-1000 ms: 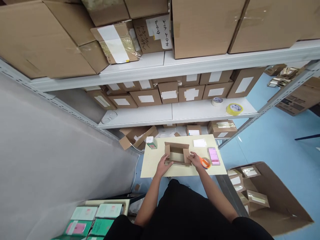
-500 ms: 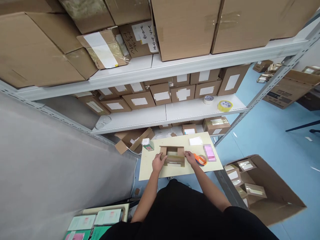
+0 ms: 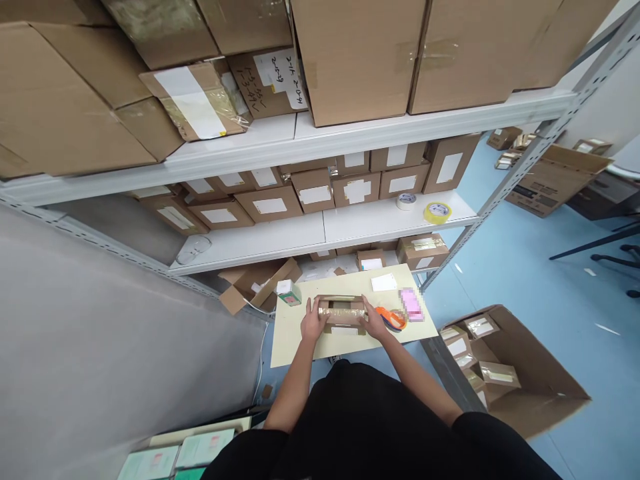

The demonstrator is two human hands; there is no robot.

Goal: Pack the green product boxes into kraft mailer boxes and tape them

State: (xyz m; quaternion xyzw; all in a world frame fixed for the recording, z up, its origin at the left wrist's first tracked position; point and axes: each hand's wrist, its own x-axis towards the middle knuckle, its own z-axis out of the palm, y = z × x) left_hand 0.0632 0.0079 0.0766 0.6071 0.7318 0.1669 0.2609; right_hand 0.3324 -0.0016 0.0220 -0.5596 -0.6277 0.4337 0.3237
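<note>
A small open cardboard box [image 3: 345, 320] lies on the pale yellow table [image 3: 295, 340], with shiny tape along its flaps. My left hand [image 3: 313, 321] grips its left end, thumb on the near flap. At the right end my right hand [image 3: 374, 322] holds the box in the same way. Just right of that hand is an orange and blue tape dispenser [image 3: 391, 319]. A green and white small box [image 3: 289, 292] stands at the table's left. White paper [image 3: 384, 283] and a pink item [image 3: 411, 304] lie at the right.
Behind the table rises a metal shelf [image 3: 280, 237] stacked with cartons; two tape rolls [image 3: 437, 213] sit on it. A large carton [image 3: 540, 373] with small boxes stands at the right. An opened carton [image 3: 255, 283] is behind the table's left corner.
Both hands have closed in on the box ends, and its flaps have moved inward, with the taped flap edge now raised between the hands. The view has shifted slightly.
</note>
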